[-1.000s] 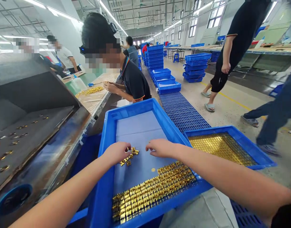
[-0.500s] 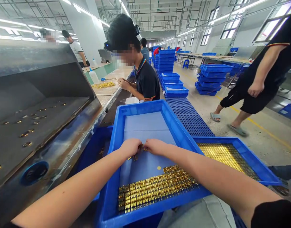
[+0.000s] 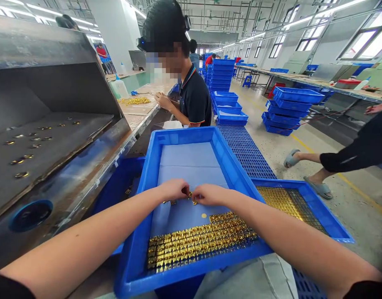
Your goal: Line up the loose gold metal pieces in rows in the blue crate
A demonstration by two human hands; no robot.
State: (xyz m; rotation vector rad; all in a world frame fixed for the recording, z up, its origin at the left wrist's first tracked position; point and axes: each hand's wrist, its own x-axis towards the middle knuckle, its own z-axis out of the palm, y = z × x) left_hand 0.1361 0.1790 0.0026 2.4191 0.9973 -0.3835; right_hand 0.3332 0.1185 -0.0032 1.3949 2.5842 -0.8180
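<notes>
Over the middle of a paper-lined blue tray (image 3: 237, 162), my left hand (image 3: 177, 189) pinches a small gold piece (image 3: 190, 194) at its fingertips. Close beside it, my right hand (image 3: 206, 195) is closed on another small gold piece (image 3: 195, 202). A few loose pieces (image 3: 173, 202) lie under and left of my left hand. Rows of gold pieces (image 3: 193, 245) fill the near end of the tray, with a shorter row on the right. A round yellowish spot (image 3: 204, 216) shows on the paper liner.
A second blue tray (image 3: 343, 230) with gold pieces stands at the right. At the left is a metal bin (image 3: 62, 124) with scattered gold rings. A seated person (image 3: 193, 99) works at the bench ahead. Another person's legs (image 3: 328, 166) are at the right, near stacked blue trays (image 3: 287, 104).
The view has shifted slightly. My hands remain close together, with the gold pieces between them now more visible. The walking person has moved farther right, mostly out of view.
</notes>
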